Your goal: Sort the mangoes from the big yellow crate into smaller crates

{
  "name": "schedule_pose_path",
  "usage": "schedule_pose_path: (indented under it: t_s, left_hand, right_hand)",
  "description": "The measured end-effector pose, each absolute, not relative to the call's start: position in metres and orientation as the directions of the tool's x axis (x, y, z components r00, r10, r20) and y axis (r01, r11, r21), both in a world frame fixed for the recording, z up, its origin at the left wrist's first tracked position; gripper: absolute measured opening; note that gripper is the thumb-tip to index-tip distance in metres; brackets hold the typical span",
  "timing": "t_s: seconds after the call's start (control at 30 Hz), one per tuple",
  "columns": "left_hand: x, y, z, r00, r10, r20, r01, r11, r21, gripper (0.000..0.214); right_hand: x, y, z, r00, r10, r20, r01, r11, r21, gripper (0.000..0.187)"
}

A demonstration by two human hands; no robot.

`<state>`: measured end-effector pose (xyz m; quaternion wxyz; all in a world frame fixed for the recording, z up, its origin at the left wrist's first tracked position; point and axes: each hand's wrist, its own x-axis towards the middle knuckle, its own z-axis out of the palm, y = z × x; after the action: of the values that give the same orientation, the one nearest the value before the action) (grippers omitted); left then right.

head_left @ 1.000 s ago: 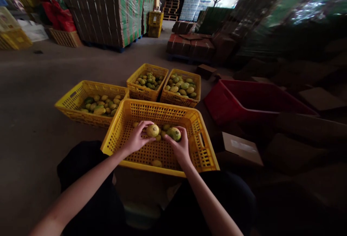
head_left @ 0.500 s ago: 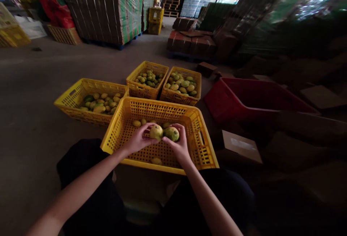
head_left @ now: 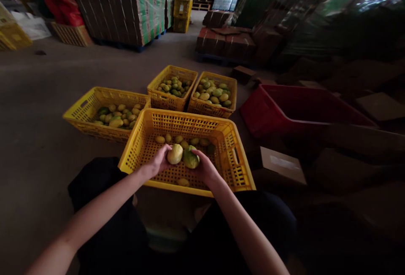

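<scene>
My left hand (head_left: 158,162) grips a yellow fruit (head_left: 175,154) over the near yellow crate (head_left: 236,165). My right hand (head_left: 205,168) holds a greener fruit (head_left: 190,158) right beside it, the two fruits touching. Both hover above the crate's floor, where several loose fruits (head_left: 177,138) lie along the far side and one fruit (head_left: 183,182) lies near the front wall.
Three more yellow crates with fruit stand beyond: a left crate (head_left: 82,114), a middle crate (head_left: 158,84) and a right crate (head_left: 232,86). A red tub (head_left: 262,114) and flat cardboard (head_left: 282,165) lie to the right. Wrapped pallets (head_left: 126,9) stand behind on the concrete floor.
Both hands have drawn back toward me with their fruits and brought them together. The view has tilted down slightly.
</scene>
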<state>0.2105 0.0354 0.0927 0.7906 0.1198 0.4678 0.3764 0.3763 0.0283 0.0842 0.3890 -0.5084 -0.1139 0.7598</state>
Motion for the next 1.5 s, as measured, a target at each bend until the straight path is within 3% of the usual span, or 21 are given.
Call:
schedule_pose_path:
  t_s: [0.2, 0.37, 0.6, 0.7, 0.87, 0.97, 1.1, 1.27, 1.5]
  left_hand:
    - [0.210, 0.038, 0.094, 0.199, 0.732, -0.651, -0.473, 0.654, 0.591, 0.019]
    - [0.207, 0.042, 0.093, 0.261, 0.730, -0.632, -0.544, 0.652, 0.528, 0.029]
    - [0.209, 0.044, 0.089, 0.202, 0.731, -0.652, -0.650, 0.598, 0.469, 0.013]
    - [0.206, 0.043, 0.090, 0.147, 0.740, -0.656, -0.654, 0.571, 0.497, 0.008]
    - [0.198, 0.043, 0.091, 0.136, 0.749, -0.648, -0.743, 0.510, 0.433, 0.029]
    - [0.198, 0.046, 0.088, 0.026, 0.727, -0.686, -0.788, 0.437, 0.434, 0.024]
    - [0.200, 0.049, 0.082, -0.080, 0.673, -0.735, -0.814, 0.381, 0.438, 0.017]
    - [0.198, 0.050, 0.081, -0.075, 0.713, -0.697, -0.863, 0.303, 0.403, 0.021]
    - [0.195, 0.050, 0.080, -0.075, 0.684, -0.726, -0.847, 0.340, 0.408, 0.020]
  right_hand:
    - [0.378, 0.028, 0.085, -0.208, 0.776, -0.595, -0.614, -0.577, -0.538, 0.008]
    - [0.375, 0.027, 0.086, -0.255, 0.772, -0.582, -0.670, -0.575, -0.470, 0.021]
    - [0.367, 0.030, 0.073, 0.040, 0.746, -0.665, -0.694, -0.457, -0.556, 0.014]
    - [0.369, 0.031, 0.069, -0.022, 0.753, -0.658, -0.711, -0.474, -0.519, 0.020]
    - [0.372, 0.032, 0.062, 0.020, 0.701, -0.713, -0.745, -0.466, -0.478, 0.025]
    - [0.371, 0.032, 0.062, 0.099, 0.696, -0.711, -0.729, -0.436, -0.528, 0.021]
    - [0.370, 0.031, 0.068, 0.012, 0.736, -0.677, -0.775, -0.421, -0.472, 0.032]
    - [0.373, 0.033, 0.069, 0.030, 0.699, -0.714, -0.773, -0.437, -0.461, 0.029]
    - [0.371, 0.034, 0.054, 0.093, 0.643, -0.760, -0.703, -0.498, -0.508, 0.025]
